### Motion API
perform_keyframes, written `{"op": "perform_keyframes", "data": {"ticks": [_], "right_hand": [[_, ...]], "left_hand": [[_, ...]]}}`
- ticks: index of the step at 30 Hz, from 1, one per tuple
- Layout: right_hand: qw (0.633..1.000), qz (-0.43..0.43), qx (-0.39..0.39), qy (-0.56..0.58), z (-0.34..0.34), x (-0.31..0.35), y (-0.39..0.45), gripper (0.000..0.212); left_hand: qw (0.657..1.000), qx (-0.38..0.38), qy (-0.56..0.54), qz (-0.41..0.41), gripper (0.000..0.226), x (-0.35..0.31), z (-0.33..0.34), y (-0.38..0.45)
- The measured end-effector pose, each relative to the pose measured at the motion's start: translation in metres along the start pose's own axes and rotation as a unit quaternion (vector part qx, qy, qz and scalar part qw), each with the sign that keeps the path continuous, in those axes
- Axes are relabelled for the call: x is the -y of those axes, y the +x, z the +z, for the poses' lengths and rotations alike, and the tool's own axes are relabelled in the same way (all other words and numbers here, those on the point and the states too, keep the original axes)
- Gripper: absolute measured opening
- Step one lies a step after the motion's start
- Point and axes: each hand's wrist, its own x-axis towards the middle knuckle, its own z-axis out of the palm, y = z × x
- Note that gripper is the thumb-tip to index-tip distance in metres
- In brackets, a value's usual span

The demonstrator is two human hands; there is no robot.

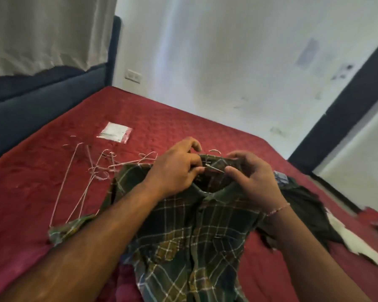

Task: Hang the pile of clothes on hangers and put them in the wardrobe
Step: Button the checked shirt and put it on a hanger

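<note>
One plaid shirt (196, 232) on red bed (42, 192), left hand (175, 171) and right hand (253, 177) each pinching its collar, one hanger hook (215, 151) protruding, several loose wire hangers (92, 171), one plastic packet (115, 132), one dark garment (303, 205).

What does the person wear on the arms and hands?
Both forearms are bare, with no sleeves in view. The right wrist carries a thin pink bead bracelet. The left hand and right hand show no gloves; rings cannot be told.

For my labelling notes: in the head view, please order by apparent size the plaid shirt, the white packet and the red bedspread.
1. red bedspread
2. plaid shirt, though it lies nearer the camera
3. white packet, farther away
</note>
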Motion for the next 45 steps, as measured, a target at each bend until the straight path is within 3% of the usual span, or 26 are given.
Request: {"op": "perform_keyframes", "data": {"ticks": [5,8,14,18,24,29,34,41,45], "right_hand": [[0.995,-0.015,-0.065,-0.080,-0.096,0.029,-0.012,0.025],[0.982,0.002,-0.140,-0.129,-0.164,0.039,-0.017,0.023],[0.940,0.046,-0.215,-0.261,-0.302,0.033,-0.063,0.007],[0.911,0.074,-0.246,-0.322,-0.382,0.038,-0.136,0.015],[0.909,0.115,-0.177,-0.360,-0.521,0.079,-0.227,0.015],[0.891,0.122,-0.253,-0.356,-0.628,0.129,-0.242,0.017],[0.858,0.177,-0.288,-0.386,-0.756,0.199,-0.227,0.021],[0.813,0.226,-0.320,-0.430,-0.815,0.305,-0.208,0.034],[0.782,0.253,-0.344,-0.453,-0.801,0.380,-0.212,0.014]], "left_hand": [[0.993,-0.076,0.017,0.085,0.014,-0.061,-0.020,0.073],[0.986,-0.077,0.015,0.147,0.011,-0.115,-0.019,0.133],[0.960,-0.110,0.004,0.258,0.015,-0.248,0.034,0.203],[0.949,-0.142,-0.046,0.278,0.043,-0.350,0.072,0.197],[0.948,-0.141,-0.089,0.272,0.023,-0.478,0.082,0.224],[0.930,-0.110,-0.200,0.288,0.020,-0.583,0.058,0.283],[0.911,-0.077,-0.221,0.340,0.024,-0.704,0.013,0.378],[0.874,-0.035,-0.296,0.384,0.032,-0.778,-0.050,0.437],[0.843,-0.041,-0.332,0.421,0.035,-0.795,-0.102,0.438]]}}
